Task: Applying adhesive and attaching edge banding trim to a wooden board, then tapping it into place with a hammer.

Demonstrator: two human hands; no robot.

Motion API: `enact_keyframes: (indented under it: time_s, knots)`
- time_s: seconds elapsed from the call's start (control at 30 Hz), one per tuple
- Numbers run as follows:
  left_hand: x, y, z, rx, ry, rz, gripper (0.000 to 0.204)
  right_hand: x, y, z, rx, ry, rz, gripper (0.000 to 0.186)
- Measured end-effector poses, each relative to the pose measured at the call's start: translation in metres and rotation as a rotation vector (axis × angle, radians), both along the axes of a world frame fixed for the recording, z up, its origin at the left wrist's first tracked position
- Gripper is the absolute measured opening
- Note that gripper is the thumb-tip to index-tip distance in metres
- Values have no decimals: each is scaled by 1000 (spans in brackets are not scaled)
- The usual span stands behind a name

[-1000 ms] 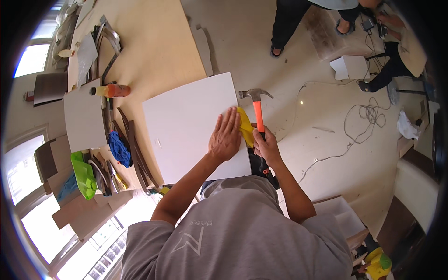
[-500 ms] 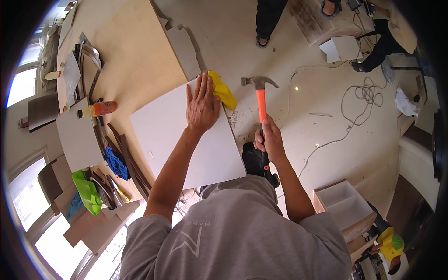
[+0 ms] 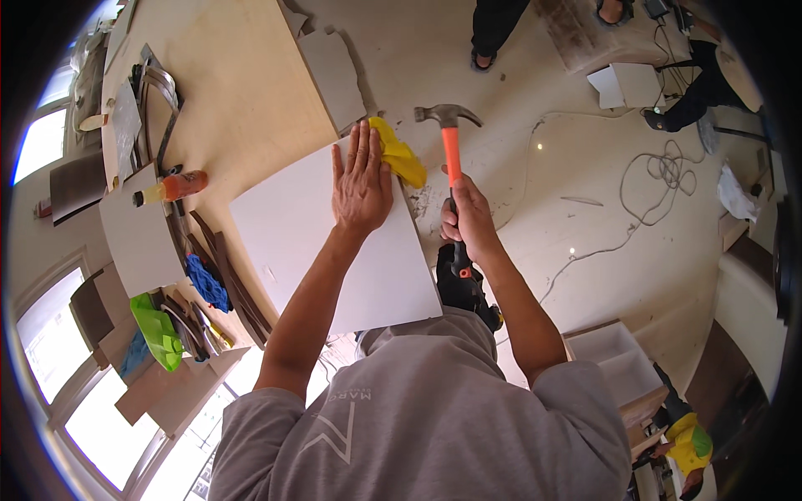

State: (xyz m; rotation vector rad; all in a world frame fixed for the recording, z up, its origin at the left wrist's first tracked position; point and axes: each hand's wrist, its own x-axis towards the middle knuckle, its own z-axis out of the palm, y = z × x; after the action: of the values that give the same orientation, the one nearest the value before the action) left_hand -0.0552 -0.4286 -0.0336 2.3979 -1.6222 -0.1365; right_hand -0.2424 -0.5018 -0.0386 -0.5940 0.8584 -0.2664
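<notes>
My left hand point(image 3: 362, 190) lies flat, fingers stretched out, on a white board point(image 3: 351, 275) near its far right edge. A yellow cloth point(image 3: 398, 155) is bunched beside those fingertips and hangs over the board's edge. My right hand point(image 3: 470, 219) is closed round the dark grip of a claw hammer point(image 3: 452, 154) with an orange shaft. The hammer stands nearly upright in the picture, its metal head held to the right of the cloth and apart from the board.
The white board rests on a wooden worktable point(image 3: 225, 92). To the left are a bottle point(image 3: 184, 185), a blue cloth point(image 3: 205, 282), dark strips point(image 3: 232, 280) and a green bag point(image 3: 156, 332). A cable point(image 3: 664, 174) coils on the floor. Other people stand at far right and lower right.
My right hand and the hammer have moved left and a little farther away, closer to the board's edge. My left hand stays flat on the board.
</notes>
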Motion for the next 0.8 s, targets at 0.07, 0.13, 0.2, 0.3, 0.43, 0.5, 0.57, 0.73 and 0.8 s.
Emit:
enact_keyframes:
  time_s: [0.07, 0.13, 0.2, 0.3, 0.43, 0.5, 0.57, 0.73, 0.8]
  knots:
    - [2, 3, -2, -1, 0, -12, 53, 4, 3, 3, 0, -18, 198, 42]
    - [5, 4, -2, 30, -7, 27, 54, -8, 4, 6, -4, 53, 228, 46]
    - [4, 1, -1, 20, -1, 29, 53, -20, 14, 3, -22, 12, 26, 42]
    - [4, 5, -2, 12, 1, 10, 53, -31, 21, 11, -17, 49, 159, 42]
    - [5, 2, -3, 28, -33, 24, 52, -37, 31, 8, 14, 54, 105, 40]
    - [4, 3, -4, 13, -28, 9, 52, -42, 32, 8, 34, 19, 286, 41]
    - [8, 6, -6, 32, -39, 48, 52, -48, 31, 7, 36, 10, 203, 40]
    - [8, 7, -6, 16, -56, 38, 52, -49, 41, 9, -68, 52, 334, 42]
    - [10, 7, -6, -9, -66, 50, 52, -52, 40, 8, -74, 68, 271, 42]
